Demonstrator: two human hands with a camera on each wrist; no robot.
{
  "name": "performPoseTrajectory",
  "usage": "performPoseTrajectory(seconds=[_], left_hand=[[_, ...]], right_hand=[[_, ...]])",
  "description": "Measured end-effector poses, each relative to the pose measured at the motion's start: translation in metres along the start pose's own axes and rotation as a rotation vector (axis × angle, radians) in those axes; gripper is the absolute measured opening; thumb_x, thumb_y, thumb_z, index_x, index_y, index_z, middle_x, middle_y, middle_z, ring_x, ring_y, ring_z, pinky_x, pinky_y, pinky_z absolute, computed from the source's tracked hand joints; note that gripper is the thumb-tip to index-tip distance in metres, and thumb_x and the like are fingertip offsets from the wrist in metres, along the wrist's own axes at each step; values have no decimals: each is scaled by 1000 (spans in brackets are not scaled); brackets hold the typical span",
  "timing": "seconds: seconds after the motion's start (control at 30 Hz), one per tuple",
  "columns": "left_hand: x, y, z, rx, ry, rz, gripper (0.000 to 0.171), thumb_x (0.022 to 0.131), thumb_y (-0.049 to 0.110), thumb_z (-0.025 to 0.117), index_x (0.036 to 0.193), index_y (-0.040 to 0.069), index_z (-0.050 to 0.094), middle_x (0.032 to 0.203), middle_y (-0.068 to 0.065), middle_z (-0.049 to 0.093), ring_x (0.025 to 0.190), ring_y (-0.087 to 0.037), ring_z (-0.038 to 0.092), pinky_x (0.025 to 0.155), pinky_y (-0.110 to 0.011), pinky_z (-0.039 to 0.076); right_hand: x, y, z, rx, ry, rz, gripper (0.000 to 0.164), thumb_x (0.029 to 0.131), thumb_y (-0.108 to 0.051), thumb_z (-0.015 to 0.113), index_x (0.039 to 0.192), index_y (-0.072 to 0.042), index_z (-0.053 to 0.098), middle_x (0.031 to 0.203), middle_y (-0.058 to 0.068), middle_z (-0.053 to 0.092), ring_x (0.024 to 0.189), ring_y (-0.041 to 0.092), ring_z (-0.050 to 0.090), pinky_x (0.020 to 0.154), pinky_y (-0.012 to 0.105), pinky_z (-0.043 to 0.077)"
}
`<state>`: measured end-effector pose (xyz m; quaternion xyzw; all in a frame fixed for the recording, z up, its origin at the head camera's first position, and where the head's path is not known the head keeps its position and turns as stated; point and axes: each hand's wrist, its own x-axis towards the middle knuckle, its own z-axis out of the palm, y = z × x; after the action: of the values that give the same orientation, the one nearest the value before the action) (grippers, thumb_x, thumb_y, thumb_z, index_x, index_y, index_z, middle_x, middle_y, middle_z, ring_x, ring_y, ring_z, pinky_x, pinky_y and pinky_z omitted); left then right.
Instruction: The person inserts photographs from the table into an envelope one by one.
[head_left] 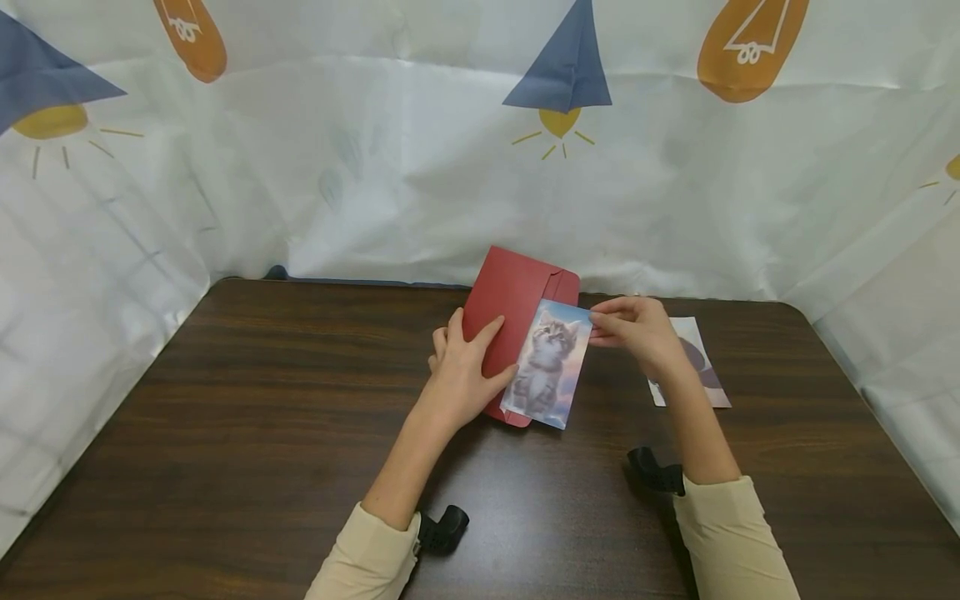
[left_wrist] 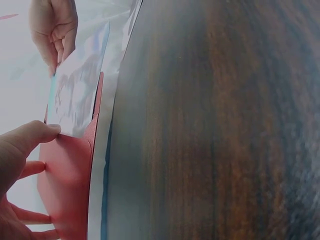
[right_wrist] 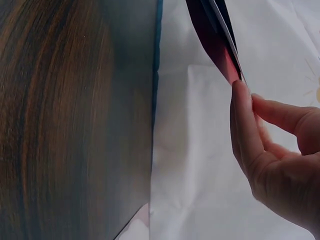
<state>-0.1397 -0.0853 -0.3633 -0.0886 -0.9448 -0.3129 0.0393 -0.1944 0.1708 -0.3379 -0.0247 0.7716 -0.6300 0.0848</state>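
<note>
My left hand (head_left: 461,375) holds a red envelope (head_left: 513,287) by its left side, fingers spread along the edge. Its thumb tip presses at the left edge of a kitten picture card (head_left: 547,362). The card lies slantwise over the envelope's right part, beside the open flap, and juts out past the lower right. At the card's upper right corner, my right hand (head_left: 637,329) pinches it between thumb and fingers. In the left wrist view the envelope (left_wrist: 67,175) stands tilted up, the card (left_wrist: 80,85) in front of it.
A second card (head_left: 705,375), white with purple shapes, lies on the dark wooden table (head_left: 225,433) to the right, partly behind my right forearm. A white printed curtain (head_left: 360,167) hangs along the table's back and sides. Black camera mounts (head_left: 446,529) sit at both wrists.
</note>
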Motion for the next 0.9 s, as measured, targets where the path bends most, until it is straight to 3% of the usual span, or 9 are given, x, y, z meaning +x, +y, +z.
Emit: performPoseTrajectory(seconds=[0.9], left_hand=[[3, 0, 5, -12, -8, -4, 70, 95, 31, 79, 157, 17, 52, 169, -28, 21, 144, -51, 29, 101, -70, 43]], right_hand=[[-1, -2, 10, 56, 32, 11, 35, 102, 0, 65, 127, 25, 58, 84, 1, 74, 74, 10, 76, 78, 31, 63]])
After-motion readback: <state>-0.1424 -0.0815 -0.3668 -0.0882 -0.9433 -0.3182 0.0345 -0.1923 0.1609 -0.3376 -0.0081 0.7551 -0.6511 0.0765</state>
